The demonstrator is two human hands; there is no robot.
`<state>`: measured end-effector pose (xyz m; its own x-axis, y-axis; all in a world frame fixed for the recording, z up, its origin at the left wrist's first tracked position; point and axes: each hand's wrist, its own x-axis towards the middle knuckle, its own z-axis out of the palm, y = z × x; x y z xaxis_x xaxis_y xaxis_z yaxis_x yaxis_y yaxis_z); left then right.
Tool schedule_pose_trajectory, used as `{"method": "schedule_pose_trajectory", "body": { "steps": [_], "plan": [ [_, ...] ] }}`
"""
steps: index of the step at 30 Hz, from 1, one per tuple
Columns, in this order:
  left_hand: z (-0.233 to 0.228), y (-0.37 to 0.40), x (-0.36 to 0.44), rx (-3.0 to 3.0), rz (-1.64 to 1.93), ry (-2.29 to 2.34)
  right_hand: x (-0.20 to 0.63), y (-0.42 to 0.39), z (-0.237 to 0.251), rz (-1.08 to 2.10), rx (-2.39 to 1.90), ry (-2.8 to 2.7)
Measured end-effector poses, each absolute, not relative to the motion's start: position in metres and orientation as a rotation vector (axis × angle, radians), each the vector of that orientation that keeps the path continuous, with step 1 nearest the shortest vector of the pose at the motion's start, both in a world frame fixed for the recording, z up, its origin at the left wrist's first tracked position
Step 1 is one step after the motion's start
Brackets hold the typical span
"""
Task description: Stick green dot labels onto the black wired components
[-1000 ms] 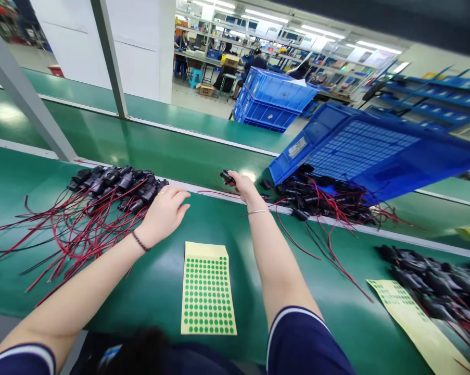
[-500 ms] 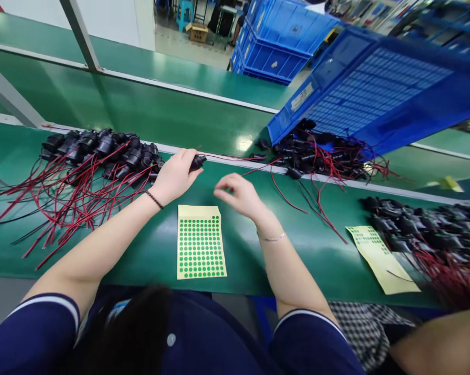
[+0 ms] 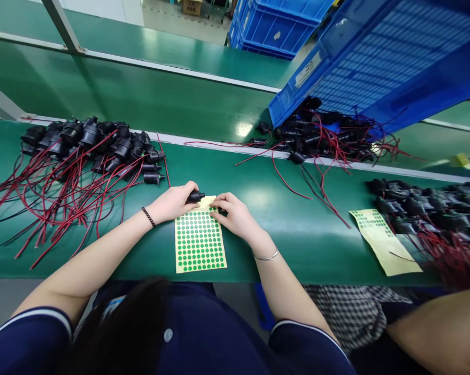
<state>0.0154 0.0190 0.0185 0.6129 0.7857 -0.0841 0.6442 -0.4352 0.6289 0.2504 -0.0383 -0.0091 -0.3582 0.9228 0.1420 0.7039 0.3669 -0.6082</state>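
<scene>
On green surface (image 3: 293, 234), grasps black component (image 3: 196, 197) in left hand (image 3: 175, 203); now brings right hand (image 3: 238, 216), fingers' grip indiscernible, to dotted sheet (image 3: 201, 245), pairing both.

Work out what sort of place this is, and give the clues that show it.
Probably a factory assembly workshop. The signs are the heap of wired black parts, the sheet of green dots at the person's hands, and the stacked blue crates beyond.
</scene>
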Motion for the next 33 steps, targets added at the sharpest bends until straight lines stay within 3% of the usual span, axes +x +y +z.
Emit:
{"method": "schedule_pose_trajectory", "body": {
  "steps": [9, 22, 33],
  "plan": [
    [0.002, 0.02, 0.013, 2.119, 0.387, 1.091, 0.248, -0.041, -0.011, 0.671, -1.382, -2.083],
    [-0.015, 0.025, 0.006, 1.711, 1.089, 0.798, 0.201, -0.001, 0.046, 1.518, -1.112, -1.159],
    [-0.019, 0.026, 0.006, 1.892, 1.017, 0.901, 0.185, -0.006, 0.026, 1.481, -1.141, -1.167]
  ]
}}
